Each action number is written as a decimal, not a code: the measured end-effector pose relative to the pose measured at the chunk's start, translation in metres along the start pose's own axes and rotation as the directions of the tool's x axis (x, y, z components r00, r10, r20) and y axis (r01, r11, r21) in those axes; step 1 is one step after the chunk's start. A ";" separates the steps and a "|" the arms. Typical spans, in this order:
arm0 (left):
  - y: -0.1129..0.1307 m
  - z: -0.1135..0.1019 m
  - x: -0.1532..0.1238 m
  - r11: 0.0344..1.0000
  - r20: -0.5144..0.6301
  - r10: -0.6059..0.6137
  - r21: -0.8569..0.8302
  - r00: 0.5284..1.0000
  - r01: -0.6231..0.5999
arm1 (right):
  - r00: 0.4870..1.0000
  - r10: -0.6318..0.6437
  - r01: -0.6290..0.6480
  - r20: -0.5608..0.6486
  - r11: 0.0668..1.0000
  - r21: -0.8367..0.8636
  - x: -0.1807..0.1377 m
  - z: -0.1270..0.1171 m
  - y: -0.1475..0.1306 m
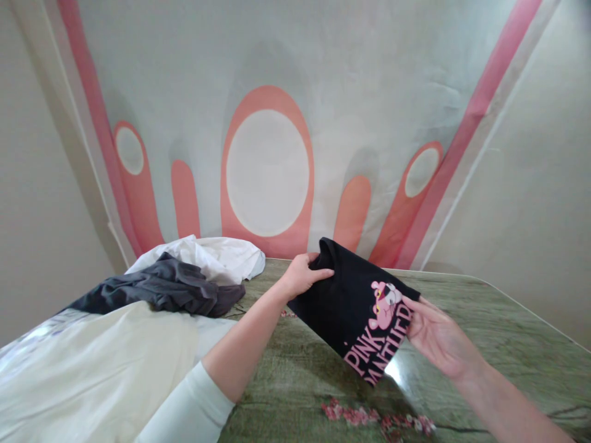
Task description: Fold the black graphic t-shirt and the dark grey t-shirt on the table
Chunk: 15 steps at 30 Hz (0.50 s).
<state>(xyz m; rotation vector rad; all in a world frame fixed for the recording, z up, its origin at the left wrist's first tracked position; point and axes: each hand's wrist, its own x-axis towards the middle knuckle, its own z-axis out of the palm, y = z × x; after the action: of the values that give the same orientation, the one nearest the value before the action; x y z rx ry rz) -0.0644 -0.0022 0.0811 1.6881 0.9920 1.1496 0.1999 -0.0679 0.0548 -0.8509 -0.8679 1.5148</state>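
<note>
A folded black T-shirt (341, 295) with a pink cartoon panther and pink lettering is held up, tilted, above the table. My left hand (305, 275) pinches its upper left edge, thumb on the near face and fingers behind. At the opposite side, my right hand (431, 332) grips the right edge beside the printed panther, its fingers partly hidden behind the cloth. The shirt's lower corner hangs close to the tabletop; whether it touches cannot be made out.
The green wood-patterned tabletop (498, 320) has pink flower prints. On the left lie a cream cloth (106, 357), a dark grey garment (161, 286) and a white cloth (221, 255) in a heap. Behind the table stands a wall covering (392, 74) with coral shapes.
</note>
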 end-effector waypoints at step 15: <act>-0.072 0.013 0.058 0.754 0.357 -0.388 0.653 0.849 0.070 | 0.867 0.446 -0.281 0.221 0.804 -0.524 -0.030 -0.061 0.032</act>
<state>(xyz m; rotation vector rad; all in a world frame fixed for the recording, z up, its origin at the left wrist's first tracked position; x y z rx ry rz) -0.0475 0.0727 0.0279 2.1310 1.2936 0.1793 0.2417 -0.0965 -0.0001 -1.1955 -1.4360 1.8561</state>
